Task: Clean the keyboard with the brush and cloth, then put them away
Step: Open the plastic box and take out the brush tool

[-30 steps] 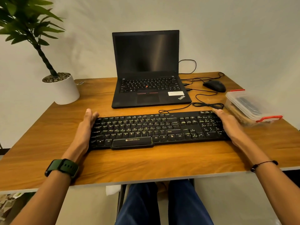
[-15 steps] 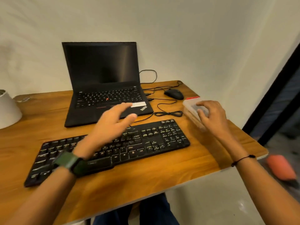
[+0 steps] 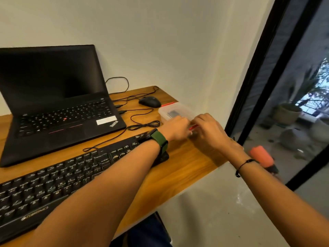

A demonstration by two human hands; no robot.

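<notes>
Right of centre in the frame, the clear plastic lidded box with red clips [image 3: 175, 111] lies directly under both hands: left hand [image 3: 175, 128] and right hand [image 3: 207, 131] curl onto its near red clip (brush and cloth unseen). The black corded keyboard [image 3: 58, 177] sits lower left.

Soft, even indoor light; slight motion blur throughout; wide-angle bowing at edges; brown wooden surface [image 3: 187, 168] faintly glossy.

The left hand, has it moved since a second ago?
Yes. The left hand has left the keyboard's left end, crossed rightward over it, and now rests on the plastic box by the mouse.
</notes>
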